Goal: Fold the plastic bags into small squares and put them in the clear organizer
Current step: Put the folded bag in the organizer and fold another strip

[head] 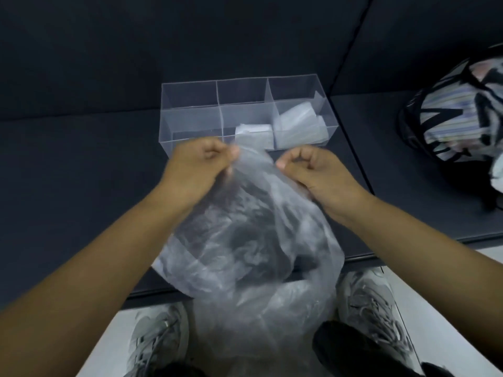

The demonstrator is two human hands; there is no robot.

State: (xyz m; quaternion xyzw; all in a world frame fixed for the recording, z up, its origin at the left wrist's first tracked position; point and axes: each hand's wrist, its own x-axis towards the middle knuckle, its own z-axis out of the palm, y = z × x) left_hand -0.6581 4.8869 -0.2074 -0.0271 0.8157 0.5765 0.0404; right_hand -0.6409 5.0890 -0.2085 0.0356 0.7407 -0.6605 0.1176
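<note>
Two hands up on one bag. Your left hand has its fingers curled and pinches the upper edge of the clear plastic bag between thumb and fingertips. Your right hand is likewise curled tight, gripping the same edge just beside the left. The two fists sit near each other but apart.

The bag is unfolded and crumpled. It hangs from your grip, drapes over the front edge of the dark cushion and falls between your two grey sneakers.

The clear organizer stands on the cushion just beyond your knuckles, with six cells in two rows of three.
- Near middle cell: one folded bag square, right behind your left thumb.
- Right end: a stack of folded bags, leaning. A corner shows against the far right wall, but you cannot tell which cell it sits in.
- The left cells look bare through the walls.

Off to the right, on the neighbouring cushion, lies a black-and-white patterned tote, well apart from the organizer. Pale floor shows below the seat edge.
</note>
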